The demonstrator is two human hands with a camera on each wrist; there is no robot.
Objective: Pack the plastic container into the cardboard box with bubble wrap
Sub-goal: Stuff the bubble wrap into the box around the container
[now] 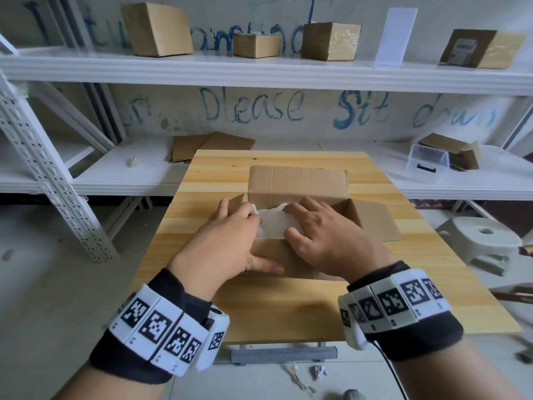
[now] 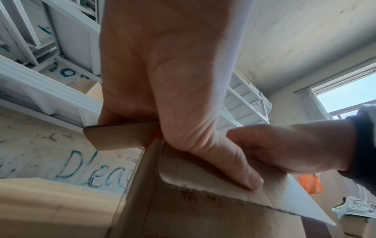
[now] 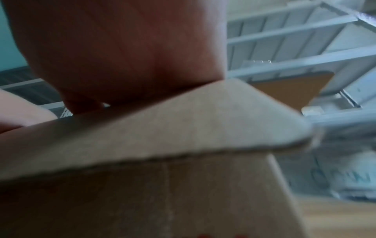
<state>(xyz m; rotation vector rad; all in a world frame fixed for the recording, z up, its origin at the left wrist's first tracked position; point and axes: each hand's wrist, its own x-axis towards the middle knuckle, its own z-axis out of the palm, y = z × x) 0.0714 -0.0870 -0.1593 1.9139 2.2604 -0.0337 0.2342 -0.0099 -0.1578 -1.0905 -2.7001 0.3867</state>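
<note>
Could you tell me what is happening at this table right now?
A person is packing an open cardboard box on the wooden table. Both hands are at a bubble wrap bundle sitting in the box: the right hand presses on it with spread fingers, while the left hand reaches in beside it, thumb on the near flap. The flaps are open.

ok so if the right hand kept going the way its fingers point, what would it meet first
The bubble wrap in the cardboard box: the right hand points its fingers forward and left onto it and seems to touch it, though depth is unclear.
</note>
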